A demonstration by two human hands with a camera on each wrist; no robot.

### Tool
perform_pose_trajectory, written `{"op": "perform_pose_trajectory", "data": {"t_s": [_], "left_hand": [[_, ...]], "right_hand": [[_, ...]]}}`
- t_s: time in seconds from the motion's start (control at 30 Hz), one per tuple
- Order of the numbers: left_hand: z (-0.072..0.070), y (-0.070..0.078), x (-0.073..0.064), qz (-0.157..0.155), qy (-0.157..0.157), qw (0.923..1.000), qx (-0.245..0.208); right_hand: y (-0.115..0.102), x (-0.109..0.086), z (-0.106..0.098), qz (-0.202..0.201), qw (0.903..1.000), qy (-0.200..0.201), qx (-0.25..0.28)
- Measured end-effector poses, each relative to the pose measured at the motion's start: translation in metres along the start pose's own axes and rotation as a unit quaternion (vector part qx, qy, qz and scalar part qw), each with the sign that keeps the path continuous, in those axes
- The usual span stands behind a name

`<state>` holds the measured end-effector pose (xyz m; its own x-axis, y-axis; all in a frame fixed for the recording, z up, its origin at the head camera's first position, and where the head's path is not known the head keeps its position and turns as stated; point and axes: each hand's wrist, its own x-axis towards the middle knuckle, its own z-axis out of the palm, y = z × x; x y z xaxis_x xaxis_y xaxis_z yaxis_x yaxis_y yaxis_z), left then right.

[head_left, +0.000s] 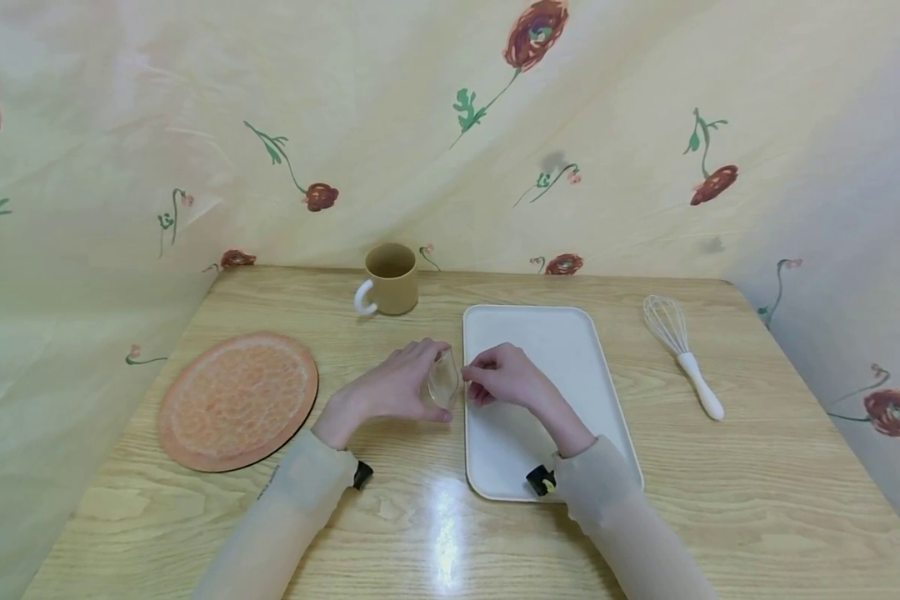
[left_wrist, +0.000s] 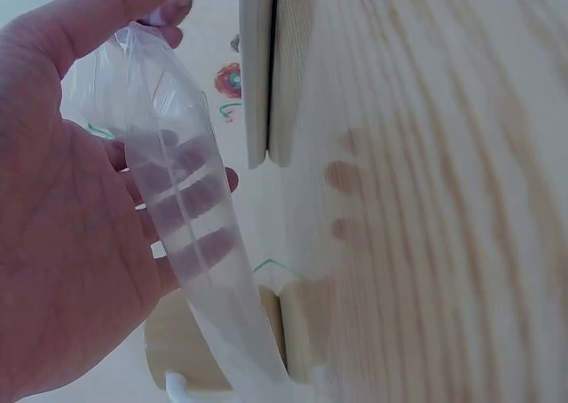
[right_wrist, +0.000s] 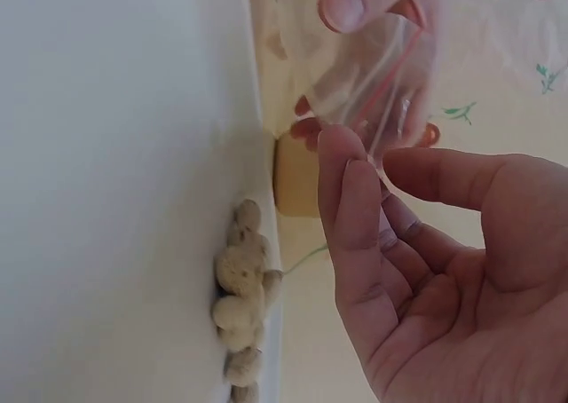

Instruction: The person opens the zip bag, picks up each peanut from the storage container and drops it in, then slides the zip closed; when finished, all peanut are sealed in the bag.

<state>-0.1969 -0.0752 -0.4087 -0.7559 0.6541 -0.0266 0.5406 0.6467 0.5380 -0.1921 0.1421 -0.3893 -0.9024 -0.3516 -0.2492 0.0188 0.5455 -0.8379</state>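
Note:
A clear plastic zip bag (head_left: 442, 380) with a red line along its opening hangs between the two hands. My left hand (head_left: 399, 385) holds it between thumb and fingers, and those fingers show through the film in the left wrist view. Its lower part droops toward the wooden table. At the bag's edge, my right hand (head_left: 506, 377) pinches the film with thumb and fingertips, above the left side of a white tray (head_left: 555, 333). In the right wrist view, several beige, rounded lumps (right_wrist: 240, 288) lie on the tray; the head view hides them behind the right hand.
A tan mug (head_left: 392, 287) with a white handle stands at the table's back. On the left lies a round, orange patterned mat (head_left: 236, 400). A whisk (head_left: 682, 354) with a white handle rests right of the tray. A flowered cloth hangs behind.

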Motion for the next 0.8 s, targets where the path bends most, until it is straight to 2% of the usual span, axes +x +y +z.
{"op": "perform_pose_trajectory", "data": {"t_s": [0.2, 0.3, 0.4, 0.57, 0.67, 0.8], "left_hand": [[0.0, -0.001, 0.0, -0.007, -0.003, 0.9999, 0.011], [0.0, -0.003, 0.0, -0.009, -0.004, 0.9998, 0.015], [0.0, -0.004, -0.001, -0.008, -0.003, 0.9998, 0.016], [0.0, -0.004, -0.001, -0.004, -0.009, 0.9999, 0.012], [0.0, -0.004, -0.001, -0.003, -0.012, 0.9998, 0.012], [0.0, -0.003, 0.0, -0.001, -0.013, 0.9998, 0.017]], "right_hand": [[0.0, -0.005, -0.02, -0.027, 0.9996, 0.01, 0.007], [0.001, -0.008, -0.034, -0.04, 0.9989, 0.021, -0.011], [0.004, -0.01, -0.049, -0.061, 0.9954, 0.04, -0.063], [0.017, -0.011, -0.072, -0.106, 0.9797, 0.08, -0.15], [0.027, -0.013, -0.082, -0.105, 0.9752, 0.087, -0.174], [0.038, -0.017, -0.089, -0.077, 0.9748, 0.074, -0.196]]}}
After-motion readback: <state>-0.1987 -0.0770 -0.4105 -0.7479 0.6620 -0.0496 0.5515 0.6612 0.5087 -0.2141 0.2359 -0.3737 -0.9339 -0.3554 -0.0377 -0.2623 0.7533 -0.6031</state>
